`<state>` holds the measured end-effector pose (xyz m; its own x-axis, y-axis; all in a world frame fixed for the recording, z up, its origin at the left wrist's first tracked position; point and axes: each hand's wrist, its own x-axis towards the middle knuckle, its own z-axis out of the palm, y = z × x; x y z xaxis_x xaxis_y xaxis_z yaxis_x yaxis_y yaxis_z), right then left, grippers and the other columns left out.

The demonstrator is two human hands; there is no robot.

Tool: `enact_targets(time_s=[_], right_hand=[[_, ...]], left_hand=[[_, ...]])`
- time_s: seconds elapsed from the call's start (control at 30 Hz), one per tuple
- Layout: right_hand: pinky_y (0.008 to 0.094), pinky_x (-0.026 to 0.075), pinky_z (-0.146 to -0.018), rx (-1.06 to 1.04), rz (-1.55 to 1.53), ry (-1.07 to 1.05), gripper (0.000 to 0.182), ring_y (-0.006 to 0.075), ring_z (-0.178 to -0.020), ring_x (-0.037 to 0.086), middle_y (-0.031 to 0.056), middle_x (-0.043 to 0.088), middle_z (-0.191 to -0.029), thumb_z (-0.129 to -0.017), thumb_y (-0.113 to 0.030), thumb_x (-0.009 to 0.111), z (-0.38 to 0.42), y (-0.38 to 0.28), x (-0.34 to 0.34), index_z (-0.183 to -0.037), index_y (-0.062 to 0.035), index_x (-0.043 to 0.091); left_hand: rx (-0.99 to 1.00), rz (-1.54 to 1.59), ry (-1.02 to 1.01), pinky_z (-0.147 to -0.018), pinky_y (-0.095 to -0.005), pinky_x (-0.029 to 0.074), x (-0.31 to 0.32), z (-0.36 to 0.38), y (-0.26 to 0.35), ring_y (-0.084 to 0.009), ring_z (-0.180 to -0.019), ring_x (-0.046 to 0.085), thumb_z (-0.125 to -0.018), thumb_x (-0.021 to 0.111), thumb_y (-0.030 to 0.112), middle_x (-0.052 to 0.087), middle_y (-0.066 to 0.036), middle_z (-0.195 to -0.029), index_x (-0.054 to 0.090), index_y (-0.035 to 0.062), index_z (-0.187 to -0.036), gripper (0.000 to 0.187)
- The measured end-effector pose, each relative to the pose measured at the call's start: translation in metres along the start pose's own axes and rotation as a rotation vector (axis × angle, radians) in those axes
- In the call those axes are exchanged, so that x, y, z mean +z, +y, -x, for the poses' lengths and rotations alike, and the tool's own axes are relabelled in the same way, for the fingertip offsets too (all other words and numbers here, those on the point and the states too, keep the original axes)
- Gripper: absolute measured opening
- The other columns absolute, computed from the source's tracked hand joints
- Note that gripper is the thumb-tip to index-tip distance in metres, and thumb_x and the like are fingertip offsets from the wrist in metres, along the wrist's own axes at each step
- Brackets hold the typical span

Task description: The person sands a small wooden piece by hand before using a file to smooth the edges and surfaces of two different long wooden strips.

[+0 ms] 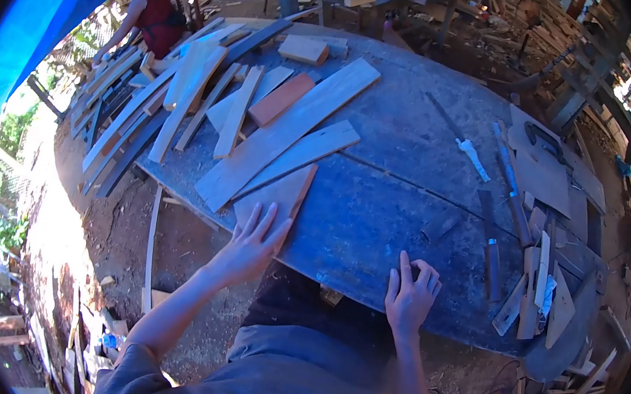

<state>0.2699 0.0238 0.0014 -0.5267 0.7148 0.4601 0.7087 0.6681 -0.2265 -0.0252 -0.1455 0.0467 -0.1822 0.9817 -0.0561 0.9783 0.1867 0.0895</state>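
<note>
My left hand (251, 246) lies with its fingers stretched out on the near end of a short wide wooden board (276, 195) at the table's front edge. Two longer planks rest by that board's far end: a narrow one (308, 155) and a broad one (291, 133). To the right, my right hand (410, 290) hovers close over the blue-grey table (359, 225) near its front edge. Its index finger points forward, the other fingers are loosely bent, and it holds nothing.
A pile of wooden strips (188, 91) covers the table's left side, beside a reddish block (283, 99). On the right lie a saw-like blade with a white-wrapped handle (473, 158), a clamp (544, 140) and wood offcuts (541, 282). A person (153, 18) bends behind the pile.
</note>
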Motion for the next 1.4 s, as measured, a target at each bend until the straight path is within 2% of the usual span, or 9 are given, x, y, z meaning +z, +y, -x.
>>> enact_targets(time_s=[0.1,0.2,0.37,0.53,0.67,0.87,1.03,1.13,1.4], right_hand=[[0.0446,0.042,-0.091,0.027,-0.011,0.005,0.032,0.0296,-0.107,0.051,0.0097,0.054,-0.11,-0.096,-0.024,0.062,0.002,0.001,0.0,-0.124,-0.0087,0.067],[0.0444,0.043,-0.09,0.042,-0.012,-0.001,0.032,0.0299,-0.108,0.051,0.0099,0.053,-0.11,-0.096,-0.024,0.062,0.002,0.0,0.002,-0.124,-0.0085,0.067],[0.0467,0.043,-0.092,0.128,-0.052,0.047,0.034,0.0323,-0.113,0.048,0.0129,0.051,-0.117,-0.099,-0.023,0.059,-0.002,0.002,-0.002,-0.129,-0.0082,0.064],[0.0501,0.04,-0.103,0.219,0.084,0.035,0.04,0.0379,-0.124,0.043,0.0174,0.045,-0.13,-0.098,-0.021,0.059,-0.004,-0.001,-0.003,-0.135,-0.0061,0.059],[0.0531,0.037,-0.107,0.31,0.204,-0.15,0.042,0.0404,-0.134,0.038,0.0178,0.043,-0.139,-0.101,-0.028,0.052,-0.014,-0.008,-0.004,-0.139,-0.0085,0.056],[0.0552,0.029,-0.11,0.294,0.335,-0.378,0.052,0.0431,-0.138,0.035,0.0201,0.04,-0.146,-0.105,-0.039,0.037,-0.012,-0.002,-0.003,-0.148,-0.0111,0.047],[0.0573,0.029,-0.11,0.326,0.373,-0.441,0.056,0.0459,-0.137,0.036,0.024,0.041,-0.145,-0.105,-0.041,0.036,-0.021,-0.006,-0.008,-0.148,-0.005,0.046],[0.0591,0.03,-0.11,0.295,0.345,-0.418,0.057,0.0471,-0.137,0.036,0.0257,0.04,-0.146,-0.105,-0.041,0.036,-0.017,-0.001,-0.009,-0.147,-0.0025,0.046],[0.059,0.028,-0.11,0.362,0.341,-0.476,0.056,0.0448,-0.14,0.034,0.0225,0.039,-0.148,-0.106,-0.041,0.036,-0.017,-0.001,-0.01,-0.148,-0.006,0.046]], left_hand=[[0.02,0.544,0.1,-0.119,-0.0465,0.029,-0.043,0.002,-0.016,-0.0404,-0.145,0.033,-0.089,0.051,-0.002,0.035,-0.026,-0.155,0.029,0.0094,-0.156,0.072],[-0.075,0.69,0.175,-0.119,-0.0472,0.029,-0.085,0.003,-0.011,-0.0388,-0.143,0.038,-0.091,0.048,-0.003,0.039,-0.022,-0.154,0.029,0.007,-0.155,0.068],[0.028,0.248,0.414,-0.119,-0.0464,0.029,-0.118,-0.037,-0.063,-0.0379,-0.143,0.037,-0.092,0.048,-0.006,0.038,-0.021,-0.155,0.03,0.0068,-0.155,0.067],[-0.122,0.026,0.296,-0.122,-0.0472,0.024,-0.077,-0.086,-0.16,-0.0398,-0.15,0.021,-0.086,0.049,-0.013,0.026,-0.022,-0.16,0.028,0.0018,-0.154,0.073],[-0.251,0.091,0.095,-0.121,-0.0417,0.027,-0.102,-0.112,-0.181,-0.0383,-0.151,0.017,-0.1,0.051,0.008,0.022,-0.02,-0.162,0.034,0.0034,-0.152,0.056],[-0.074,0.318,0.355,-0.098,-0.0402,0.05,-0.11,-0.219,-0.3,-0.0335,-0.116,0.061,-0.101,0.051,0.011,0.062,-0.018,-0.131,0.057,0.0086,-0.137,0.037],[0.106,-0.164,0.265,-0.093,-0.0376,0.054,-0.089,-0.308,-0.358,-0.0319,-0.111,0.063,-0.092,0.056,0.005,0.066,-0.017,-0.122,0.063,0.0001,-0.123,0.032],[-0.028,-0.392,0.021,-0.092,-0.0393,0.055,-0.061,-0.328,-0.385,-0.0301,-0.109,0.064,-0.086,0.058,0.004,0.068,-0.016,-0.11,0.065,-0.0012,-0.108,0.024],[-0.075,-0.347,-0.212,-0.08,-0.0433,0.056,-0.091,-0.32,-0.363,-0.0303,-0.104,0.063,-0.071,0.074,0.009,0.065,-0.01,-0.102,0.068,0.0116,-0.101,0.03]])
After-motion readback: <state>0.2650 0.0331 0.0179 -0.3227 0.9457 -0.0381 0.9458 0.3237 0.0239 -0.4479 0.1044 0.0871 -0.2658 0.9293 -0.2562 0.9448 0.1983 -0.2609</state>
